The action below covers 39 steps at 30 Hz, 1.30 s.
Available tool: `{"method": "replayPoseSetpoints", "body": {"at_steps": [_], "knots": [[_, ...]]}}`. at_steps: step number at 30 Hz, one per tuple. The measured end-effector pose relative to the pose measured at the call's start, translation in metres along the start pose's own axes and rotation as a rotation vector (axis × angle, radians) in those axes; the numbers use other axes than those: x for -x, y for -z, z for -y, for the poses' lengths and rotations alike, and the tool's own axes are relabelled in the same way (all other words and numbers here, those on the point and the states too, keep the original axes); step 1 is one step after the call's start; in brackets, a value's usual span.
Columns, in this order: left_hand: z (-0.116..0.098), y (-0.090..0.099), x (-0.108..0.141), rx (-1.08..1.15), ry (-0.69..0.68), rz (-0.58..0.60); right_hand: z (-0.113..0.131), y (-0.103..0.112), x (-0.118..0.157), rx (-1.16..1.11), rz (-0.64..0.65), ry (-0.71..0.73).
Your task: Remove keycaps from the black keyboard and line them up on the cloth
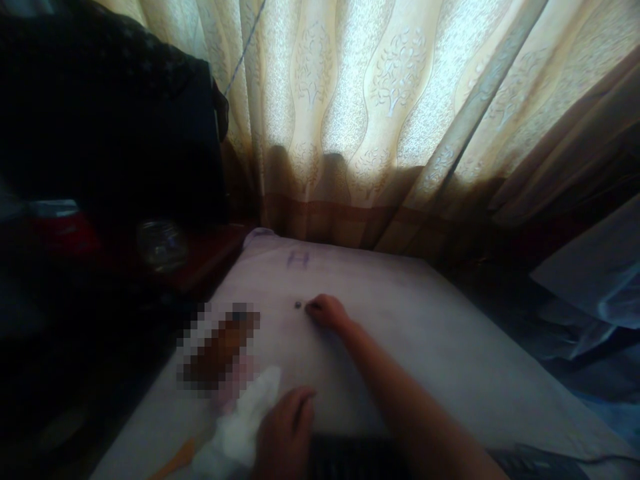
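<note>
My right hand (327,312) reaches over the pale covered surface (400,320) with its fingers curled together. A tiny dark round object (298,305) lies just left of its fingertips. Something dark shows at those fingertips, too small to name. Lower down and nearer to me, my left hand (286,430) is curled, thumb along the side; its inner fingers are hidden. Crumpled white material (240,423), cloth or tissue, lies right beside it.
A pixelated patch (220,350) hides something on the left. An orange strip (175,460) lies at the near left. A dark object like a keyboard (355,457) is at the near edge. Patterned curtains (350,100) hang behind; a large dark screen-like shape (115,133) stands left.
</note>
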<state>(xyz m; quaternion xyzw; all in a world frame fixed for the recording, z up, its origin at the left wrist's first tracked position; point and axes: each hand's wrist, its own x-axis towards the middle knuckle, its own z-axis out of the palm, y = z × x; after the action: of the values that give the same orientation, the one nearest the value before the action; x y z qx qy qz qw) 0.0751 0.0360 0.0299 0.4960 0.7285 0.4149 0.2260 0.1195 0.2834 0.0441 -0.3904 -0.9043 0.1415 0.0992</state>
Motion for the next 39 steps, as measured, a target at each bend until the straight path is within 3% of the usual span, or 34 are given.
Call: {"method": "replayPoseSetpoints", "body": {"at_steps": [11, 20, 27, 33, 39], "knots": [[0.022, -0.021, -0.001, 0.012, -0.062, -0.104, -0.001, -0.006, -0.008, -0.083, -0.008, -0.025], [0.005, -0.004, 0.002, 0.022, -0.081, -0.056, 0.001, -0.007, -0.016, -0.103, -0.003, -0.052], [0.011, -0.011, 0.000, 0.024, -0.054, -0.090, 0.002, -0.004, -0.010, -0.162, -0.030, -0.055], [0.001, -0.001, 0.001, 0.003, -0.037, -0.042, -0.003, 0.017, 0.009, -0.273, -0.100, -0.098], [-0.005, 0.006, 0.001, -0.024, -0.067, -0.021, -0.013, 0.047, 0.062, -0.496, -0.173, -0.191]]}}
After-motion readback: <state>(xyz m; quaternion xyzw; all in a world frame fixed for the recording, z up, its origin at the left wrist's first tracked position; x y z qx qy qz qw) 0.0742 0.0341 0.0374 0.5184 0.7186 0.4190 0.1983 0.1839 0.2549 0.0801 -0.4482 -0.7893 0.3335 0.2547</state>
